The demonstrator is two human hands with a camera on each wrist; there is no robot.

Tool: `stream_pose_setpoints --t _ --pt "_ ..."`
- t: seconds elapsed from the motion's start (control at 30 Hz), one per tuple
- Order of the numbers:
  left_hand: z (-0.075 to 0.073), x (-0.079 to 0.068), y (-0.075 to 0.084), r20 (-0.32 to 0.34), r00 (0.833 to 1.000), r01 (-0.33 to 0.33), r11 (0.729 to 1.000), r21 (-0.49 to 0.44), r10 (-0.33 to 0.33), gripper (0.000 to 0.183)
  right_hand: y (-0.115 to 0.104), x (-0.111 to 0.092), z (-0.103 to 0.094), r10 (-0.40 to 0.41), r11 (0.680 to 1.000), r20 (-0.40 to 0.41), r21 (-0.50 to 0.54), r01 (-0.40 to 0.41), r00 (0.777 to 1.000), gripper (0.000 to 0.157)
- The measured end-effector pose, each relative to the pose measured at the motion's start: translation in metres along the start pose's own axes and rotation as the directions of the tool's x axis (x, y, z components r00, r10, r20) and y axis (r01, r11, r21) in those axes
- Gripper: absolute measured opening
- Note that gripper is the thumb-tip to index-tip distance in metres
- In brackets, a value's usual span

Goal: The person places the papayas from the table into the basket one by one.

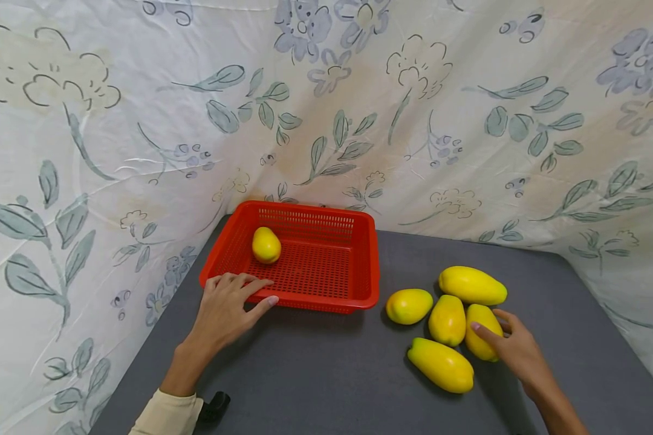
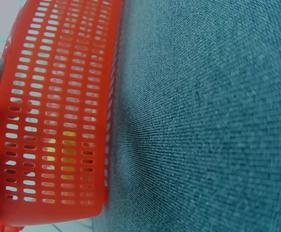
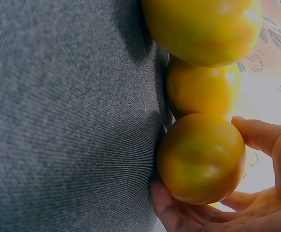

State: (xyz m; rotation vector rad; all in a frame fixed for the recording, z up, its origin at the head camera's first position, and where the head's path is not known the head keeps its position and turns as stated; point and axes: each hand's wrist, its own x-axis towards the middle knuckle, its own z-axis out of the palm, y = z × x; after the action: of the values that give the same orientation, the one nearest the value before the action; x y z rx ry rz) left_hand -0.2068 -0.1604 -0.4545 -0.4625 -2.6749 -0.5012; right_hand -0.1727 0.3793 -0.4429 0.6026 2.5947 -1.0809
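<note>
My right hand (image 1: pixel 519 350) grips a yellow papaya (image 1: pixel 479 338), thumb on top and fingers round its far side. In the right wrist view, that papaya (image 3: pixel 201 159) sits low by the grey cloth, with fingertips right at its underside. Touching or close beside it are a middle papaya (image 1: pixel 447 321) and a long papaya (image 1: pixel 472 285) behind. My left hand (image 1: pixel 225 308) rests on the near left rim of a red plastic basket (image 1: pixel 294 300), fingers loosely spread over the edge. One papaya (image 1: pixel 266 245) lies inside the basket at the left.
Another papaya (image 1: pixel 409 306) lies right of the basket, and a long one (image 1: pixel 441 365) lies nearer the front. Everything stands on a dark grey tabletop (image 1: pixel 332 374). A flowered curtain (image 1: pixel 359 121) hangs along the back and sides. A black strap (image 1: pixel 214 408) shows at the left cuff.
</note>
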Motion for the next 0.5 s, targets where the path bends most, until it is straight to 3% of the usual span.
stream_pose_setpoints --t 0.5 --pt "-0.0007 -0.0002 -0.0018 0.004 1.0 -0.002 1.0 -0.009 0.002 0.048 -0.0004 -0.008 0.0014 0.036 0.997 -0.076 0.065 -0.031 0.996 0.12"
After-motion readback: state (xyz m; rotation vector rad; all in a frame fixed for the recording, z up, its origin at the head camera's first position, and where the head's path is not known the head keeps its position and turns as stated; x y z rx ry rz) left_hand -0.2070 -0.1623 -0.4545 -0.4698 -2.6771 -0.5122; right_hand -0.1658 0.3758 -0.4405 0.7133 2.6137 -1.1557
